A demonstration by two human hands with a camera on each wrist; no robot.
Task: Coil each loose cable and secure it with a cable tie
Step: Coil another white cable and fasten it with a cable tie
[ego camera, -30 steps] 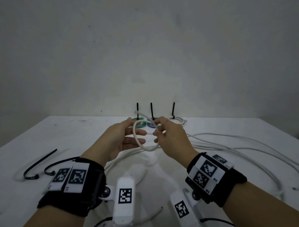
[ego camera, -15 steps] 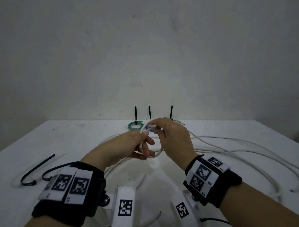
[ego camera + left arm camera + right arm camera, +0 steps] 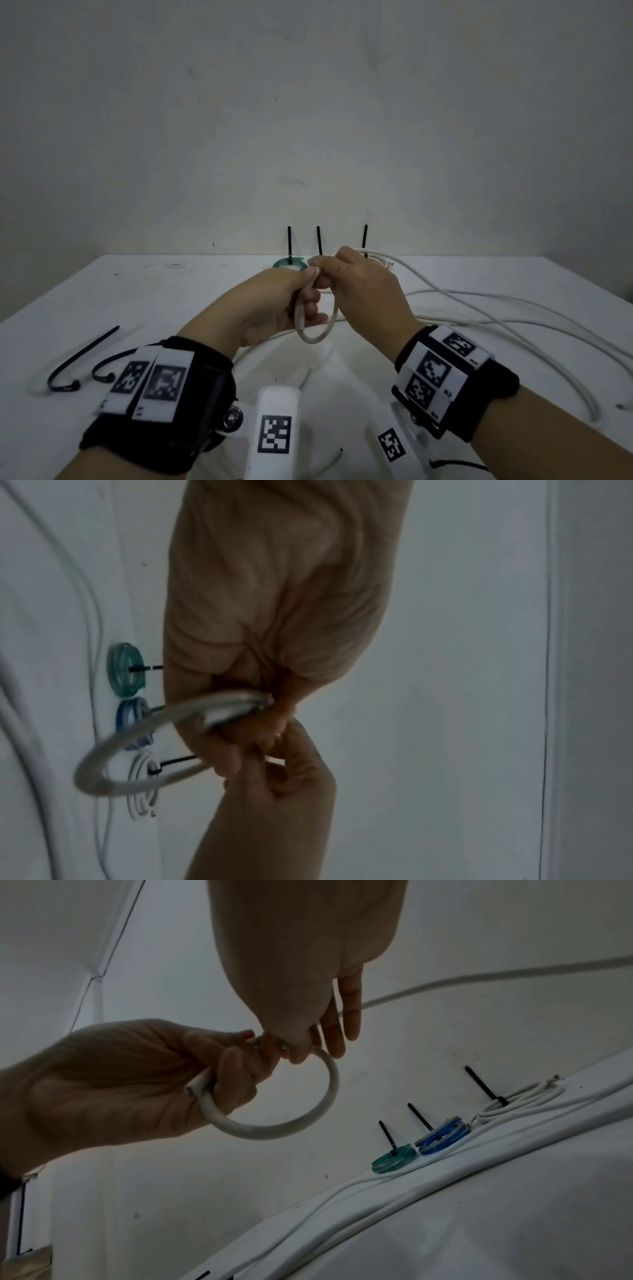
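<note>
First loop of the white cable [image 3: 317, 329] gripped in my left hand [image 3: 263, 305], right hand [image 3: 363, 294] pinching its top; next, wind on further turns.

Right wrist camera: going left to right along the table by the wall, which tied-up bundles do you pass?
Green coil → blue coil → white coil. Each has a black cable tie standing up from it.
</note>
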